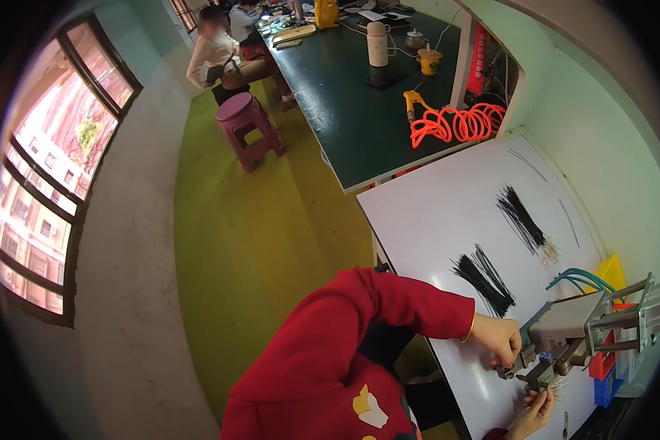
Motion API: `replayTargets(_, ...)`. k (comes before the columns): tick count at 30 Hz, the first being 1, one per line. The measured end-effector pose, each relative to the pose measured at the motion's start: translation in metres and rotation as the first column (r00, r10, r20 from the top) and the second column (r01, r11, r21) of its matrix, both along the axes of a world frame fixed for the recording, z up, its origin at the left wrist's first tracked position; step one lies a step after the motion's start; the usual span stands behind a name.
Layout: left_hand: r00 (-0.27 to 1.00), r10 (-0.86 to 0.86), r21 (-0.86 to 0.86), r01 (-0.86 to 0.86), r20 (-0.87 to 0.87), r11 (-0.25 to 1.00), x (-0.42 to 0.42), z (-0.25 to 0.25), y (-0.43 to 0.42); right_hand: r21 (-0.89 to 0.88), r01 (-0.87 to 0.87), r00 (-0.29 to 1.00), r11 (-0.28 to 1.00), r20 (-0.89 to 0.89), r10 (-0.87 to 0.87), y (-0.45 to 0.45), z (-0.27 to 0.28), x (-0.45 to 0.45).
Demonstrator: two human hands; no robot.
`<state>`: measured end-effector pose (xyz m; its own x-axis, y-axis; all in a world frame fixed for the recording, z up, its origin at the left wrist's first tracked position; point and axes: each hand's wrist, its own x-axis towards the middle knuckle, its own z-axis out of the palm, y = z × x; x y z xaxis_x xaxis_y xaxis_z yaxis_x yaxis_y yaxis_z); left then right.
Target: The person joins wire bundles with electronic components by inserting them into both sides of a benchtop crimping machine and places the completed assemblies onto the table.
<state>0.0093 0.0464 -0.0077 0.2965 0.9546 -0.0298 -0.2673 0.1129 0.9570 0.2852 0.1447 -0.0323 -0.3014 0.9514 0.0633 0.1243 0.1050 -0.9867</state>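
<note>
My left hand (pixel 496 339), in a red sleeve, has its fingers curled down at the edge of a metal bench machine (pixel 572 319); what they grip is too small to make out. On the near side of the machine, my right hand (pixel 533 416) pinches the ends of some thin pale wires (pixel 559 387) beside the machine's jaws. A bundle of black wires (pixel 485 282) lies on the white worktop (pixel 433 220) just beyond my left hand. Farther off is a second black bundle (pixel 521 216) with pale, frayed-looking ends.
Blue and red bins (pixel 606 387) stand behind the machine, near teal hoses (pixel 579 277). A dark green table (pixel 330 110) holds an orange coiled hose (pixel 458 125), a white bottle (pixel 378 44) and a cup. Beside it are a pink stool (pixel 242 117) and two seated people.
</note>
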Motion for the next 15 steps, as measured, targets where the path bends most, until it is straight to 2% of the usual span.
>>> replayTargets(4, 1.000, 0.020, -0.006, -0.019, 0.024, 1.000, 0.0007, 0.0018, -0.0004, 0.034, -0.033, 0.997, 0.999, 0.070, 0.031, -0.0006, 0.0007, 0.0024)
replayTargets(13, 0.999, 0.015, 0.026, -0.016, 0.035, 1.000, 0.0012, -0.0033, 0.0018, 0.104, -0.036, 0.999, 0.994, 0.039, 0.032, -0.0023, 0.0015, -0.0047)
replayTargets(15, 0.999, 0.016, 0.028, -0.017, 0.036, 0.999, 0.0012, -0.0030, 0.0020, 0.127, -0.026, 0.995, 0.992, 0.098, 0.013, -0.0027, 0.0016, -0.0049)
